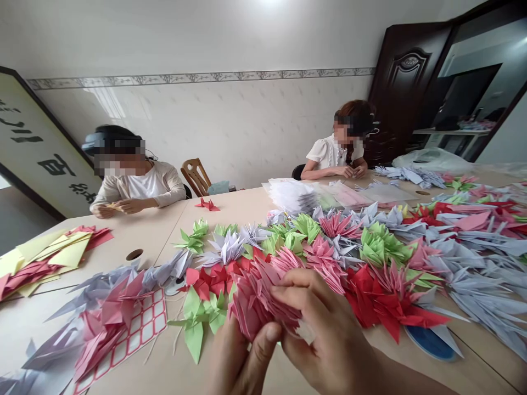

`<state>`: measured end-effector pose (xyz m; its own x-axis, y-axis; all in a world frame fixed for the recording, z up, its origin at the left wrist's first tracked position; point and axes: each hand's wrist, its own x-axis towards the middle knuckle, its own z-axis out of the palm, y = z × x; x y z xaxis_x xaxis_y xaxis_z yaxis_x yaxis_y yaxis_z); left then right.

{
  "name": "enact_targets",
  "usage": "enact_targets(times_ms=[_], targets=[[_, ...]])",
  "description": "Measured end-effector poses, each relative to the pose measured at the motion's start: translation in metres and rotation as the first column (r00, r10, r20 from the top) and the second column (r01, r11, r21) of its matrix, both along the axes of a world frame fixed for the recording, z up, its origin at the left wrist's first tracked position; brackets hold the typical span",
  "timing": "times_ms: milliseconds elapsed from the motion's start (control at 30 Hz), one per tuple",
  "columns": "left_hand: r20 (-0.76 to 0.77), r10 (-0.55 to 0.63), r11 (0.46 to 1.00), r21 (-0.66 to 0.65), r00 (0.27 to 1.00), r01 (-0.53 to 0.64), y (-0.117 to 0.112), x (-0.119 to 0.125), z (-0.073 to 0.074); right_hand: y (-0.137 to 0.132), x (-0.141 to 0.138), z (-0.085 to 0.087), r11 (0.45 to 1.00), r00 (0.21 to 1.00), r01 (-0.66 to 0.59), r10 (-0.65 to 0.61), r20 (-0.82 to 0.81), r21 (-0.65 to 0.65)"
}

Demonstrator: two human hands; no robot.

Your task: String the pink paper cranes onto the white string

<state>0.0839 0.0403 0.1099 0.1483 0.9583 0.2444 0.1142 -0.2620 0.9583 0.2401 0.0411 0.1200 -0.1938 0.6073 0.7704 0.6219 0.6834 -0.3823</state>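
Observation:
Both my hands hold a thick bundle of pink folded paper cranes [257,299] just above the table's near edge. My left hand [242,356] grips it from below, thumb pressed against the bundle. My right hand [329,334] wraps over its right side with fingers curled on top. Around the bundle lie heaps of folded cranes: red ones [382,302], green ones [379,244], grey-lilac ones [486,274] and a green crane [197,321] just left of my hands.
A beige table [164,362] carries a red-and-white sticker sheet [144,323], yellow and red paper sheets [53,255] and a white paper stack [292,195]. Two other people sit folding paper at the far side [135,186] [337,156]. A dark door [403,88] stands behind.

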Motion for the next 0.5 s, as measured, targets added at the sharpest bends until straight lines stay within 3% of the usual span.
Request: enact_targets(times_ms=[133,267,367,500], targets=[[0.105,-0.079,0.997,0.0,0.991,0.08,0.005,-0.002,0.005,-0.004,0.0,0.006,0.996,0.998,-0.062,0.062,-0.003,-0.057],[0.11,-0.009,0.995,-0.094,0.994,0.019,0.008,-0.001,0.015,-0.005,0.003,0.011,0.969,0.984,-0.178,0.17,-0.057,-0.173],[0.051,0.039,0.996,-0.086,0.998,-0.035,0.008,-0.004,0.016,-0.005,0.007,0.011,0.932,0.961,-0.274,0.253,-0.114,-0.239],[-0.039,0.066,0.998,-0.021,0.997,-0.067,0.008,-0.008,0.012,-0.002,0.01,0.009,0.936,0.962,-0.201,0.133,-0.237,-0.289]])
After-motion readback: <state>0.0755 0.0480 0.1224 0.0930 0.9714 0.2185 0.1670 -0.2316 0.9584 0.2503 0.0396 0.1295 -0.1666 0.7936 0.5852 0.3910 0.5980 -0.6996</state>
